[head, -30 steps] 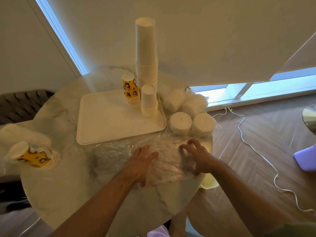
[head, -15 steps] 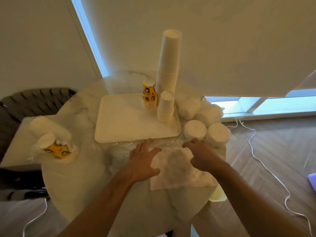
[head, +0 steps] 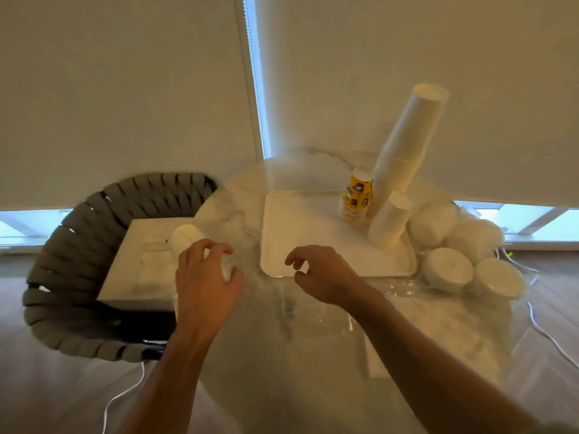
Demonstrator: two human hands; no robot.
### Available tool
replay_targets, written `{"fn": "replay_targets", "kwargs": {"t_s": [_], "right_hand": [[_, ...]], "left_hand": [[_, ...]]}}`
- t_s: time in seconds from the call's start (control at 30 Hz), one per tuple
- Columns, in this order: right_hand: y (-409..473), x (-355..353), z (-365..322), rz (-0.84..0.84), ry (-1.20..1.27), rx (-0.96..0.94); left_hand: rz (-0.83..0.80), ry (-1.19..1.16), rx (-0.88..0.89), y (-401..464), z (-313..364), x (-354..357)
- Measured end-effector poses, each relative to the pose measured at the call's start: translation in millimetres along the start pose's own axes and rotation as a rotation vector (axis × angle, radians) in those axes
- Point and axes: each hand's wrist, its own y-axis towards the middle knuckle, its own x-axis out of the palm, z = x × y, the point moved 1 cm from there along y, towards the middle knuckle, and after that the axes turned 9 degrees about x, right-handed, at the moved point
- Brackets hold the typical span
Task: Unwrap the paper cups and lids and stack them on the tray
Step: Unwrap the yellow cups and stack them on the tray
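Head view: left hand (head: pixel 205 281) reaching, fingers curled but clasping nothing, over wrapped cups (head: pixel 188 238) at left counter (head: pixel 313 371) edge. Right hand (head: pixel 322 277) likewise unclenched, beside tray (head: pixel 300 233). Wrapped pack best gripped with both hands (film looks slippery), carried near tray, film torn before stacking. Wrapped lids (head: pixel 446 270) parked right of tray.

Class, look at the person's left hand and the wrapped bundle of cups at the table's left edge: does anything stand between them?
Nothing visible does. The left hand is already at the wrapped cup bundle, fingers curled over its clear plastic. The right hand hovers beside it, over the near edge of the tray.
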Motion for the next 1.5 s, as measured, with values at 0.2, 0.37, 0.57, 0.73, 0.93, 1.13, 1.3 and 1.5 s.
{"fn": "replay_targets", "kwargs": {"t_s": [0.2, 0.37, 0.57, 0.73, 0.93, 1.13, 1.3, 1.5], "right_hand": [[26, 60, -66, -0.068, 0.267, 0.056], [37, 90, -92, -0.196, 0.468, 0.251], [40, 98, -100, -0.298, 0.578, 0.316], [39, 101, -99, -0.348, 0.686, 0.359], [37, 103, -69, -0.18, 0.781, 0.536], [24, 75, -56, -0.259, 1.189, 0.504], [9, 34, -54, -0.302, 1.184, 0.428], [-3, 0, -47, -0.334, 0.785, 0.267]], "left_hand": [[-0.22, -0.029, -0.114, 8, -53, -6], [-0.271, -0.077, -0.073, 14, -69, -4], [-0.374, -0.075, -0.019, 18, -73, -3], [-0.417, -0.142, -0.016, 13, -79, -4], [-0.238, -0.388, -0.118, 10, -86, -22], [-0.191, -0.745, -0.12, 3, -82, -26], [-0.32, -0.875, -0.081, 0, -65, -23], [-0.629, -0.676, 0.163, 13, -36, -24]]}}
